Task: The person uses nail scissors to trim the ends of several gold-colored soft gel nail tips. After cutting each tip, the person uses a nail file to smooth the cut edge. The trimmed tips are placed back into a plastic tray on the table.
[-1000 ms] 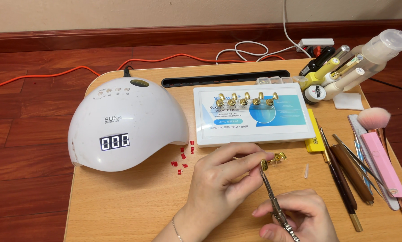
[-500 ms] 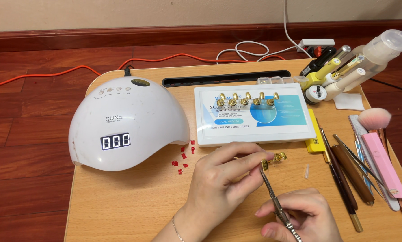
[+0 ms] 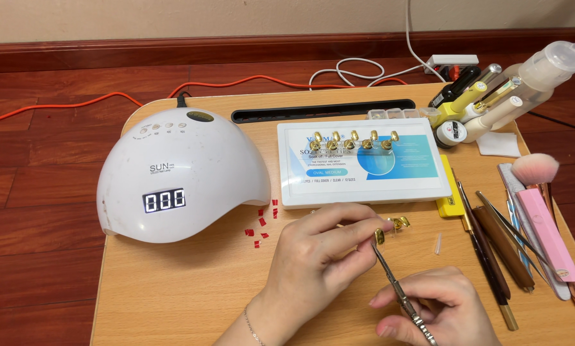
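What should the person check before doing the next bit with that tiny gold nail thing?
1. Left hand pinching the gold nail tip: ok.
2. Right hand gripping the tweezers: ok.
3. Tweezers' point touching the tip: cannot tell, too small.
4. Spare gold tips close by on the table: ok.
5. Nail lamp powered, display lit: ok.
6. Red scraps away from the hands: ok.

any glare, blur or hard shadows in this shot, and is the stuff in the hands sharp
Head view: even, soft light with only faint shadows under the left hand and right hand; mild sheen on the white nail lamp and the white box; no motion blur; the tweezers and gold nail tip look sharp; table edges bow slightly.
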